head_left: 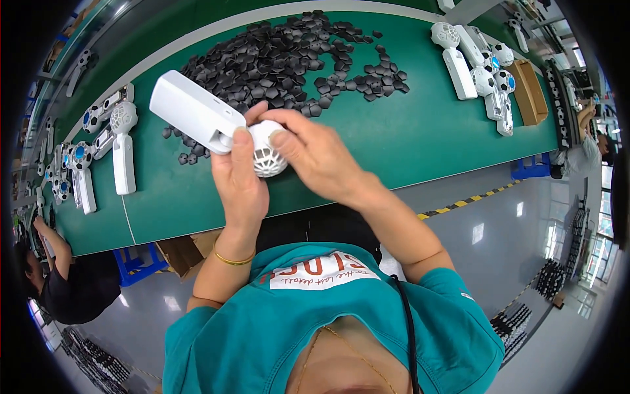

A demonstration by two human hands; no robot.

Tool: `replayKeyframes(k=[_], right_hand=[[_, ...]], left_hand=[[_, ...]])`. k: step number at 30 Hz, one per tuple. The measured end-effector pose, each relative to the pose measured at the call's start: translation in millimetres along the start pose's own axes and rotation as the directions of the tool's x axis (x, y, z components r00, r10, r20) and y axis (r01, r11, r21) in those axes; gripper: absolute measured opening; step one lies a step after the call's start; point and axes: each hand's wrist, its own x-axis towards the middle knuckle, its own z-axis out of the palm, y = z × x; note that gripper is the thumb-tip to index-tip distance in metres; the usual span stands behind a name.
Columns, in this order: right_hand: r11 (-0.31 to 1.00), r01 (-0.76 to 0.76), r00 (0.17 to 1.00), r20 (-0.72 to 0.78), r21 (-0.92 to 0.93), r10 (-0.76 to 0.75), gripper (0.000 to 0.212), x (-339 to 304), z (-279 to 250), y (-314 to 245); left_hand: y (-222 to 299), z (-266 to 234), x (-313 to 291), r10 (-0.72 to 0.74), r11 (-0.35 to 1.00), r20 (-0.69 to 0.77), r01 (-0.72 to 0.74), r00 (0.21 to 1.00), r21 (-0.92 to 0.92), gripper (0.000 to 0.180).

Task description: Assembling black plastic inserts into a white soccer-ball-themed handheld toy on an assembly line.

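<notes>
A white handheld device with a long boxy handle [193,110] and a ball-shaped lattice head [269,162] is held tilted above the table's near side. My left hand [239,174] is closed round it where handle and head meet, thumb pointing up. From the other side my right hand [321,154] grips the ball head, its thumb pressed on the white surface and its fingers curled behind. Whether a small part lies under that thumb cannot be seen. Just beyond the hands spreads a heap of black pentagon pieces [262,62].
On the green table [420,144], similar white devices [123,154] stand at left; more lie at far right [459,69] beside an open cardboard box [528,92]. Blue stools [141,262] stand below the edge. A person [72,282] sits at left; another [581,154] is at far right.
</notes>
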Motion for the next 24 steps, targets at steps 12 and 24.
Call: replayKeyframes(k=[12,24], right_hand=[[0.680,0.156,0.981,0.034,-0.716,-0.189,0.016,23.6,-66.7,31.7],[0.921,-0.268,0.960,-0.005,0.284,0.281,0.012,1.7,-53.8,4.6]], left_hand=[[17.4,-17.7,10.2,-0.265,0.920,0.168,0.301,0.950,-0.251,0.039],[18.9,-12.1,10.9,-0.253,0.921,0.159,0.288,0.954,-0.264,0.036]])
